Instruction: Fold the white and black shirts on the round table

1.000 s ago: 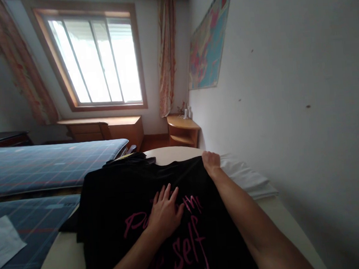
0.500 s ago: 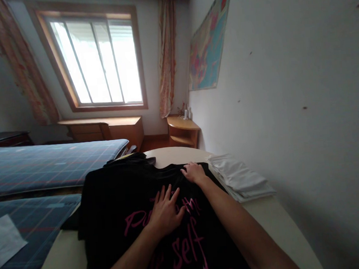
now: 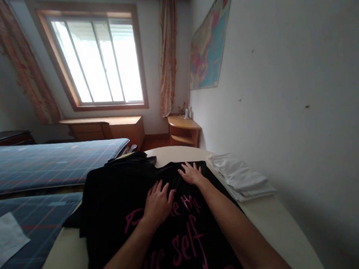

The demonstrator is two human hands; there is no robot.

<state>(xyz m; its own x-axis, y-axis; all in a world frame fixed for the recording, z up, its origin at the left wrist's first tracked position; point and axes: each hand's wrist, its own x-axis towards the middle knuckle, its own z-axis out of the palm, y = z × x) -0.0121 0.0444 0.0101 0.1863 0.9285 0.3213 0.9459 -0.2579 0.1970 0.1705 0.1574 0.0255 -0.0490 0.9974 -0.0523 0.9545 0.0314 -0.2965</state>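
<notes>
A black T-shirt [image 3: 110, 200] with pink lettering lies spread over a round cream table [image 3: 281, 225], its neckline toward the far side. My left hand [image 3: 159, 202] rests on the upper chest of the shirt with its fingers apart, covering part of the lettering. Farther up, near the right shoulder by the collar, my right hand [image 3: 192, 173] lies on the cloth, fingers spread. Neither hand grips the fabric. Folded white cloth [image 3: 240, 177] sits just right of the shirt.
Dark folded clothing [image 3: 132, 158] lies at the table's far left edge. Two blue plaid mattresses [image 3: 55, 163] are on the left, the nearer bearing a white paper [image 3: 7, 241]. A white wall [image 3: 306, 150] runs along the right. A corner shelf [image 3: 183, 124] stands beyond the table.
My left hand has slid slightly up and left over the shirt, uncovering more lettering. My right hand has shifted a little left, its fingers now more spread.
</notes>
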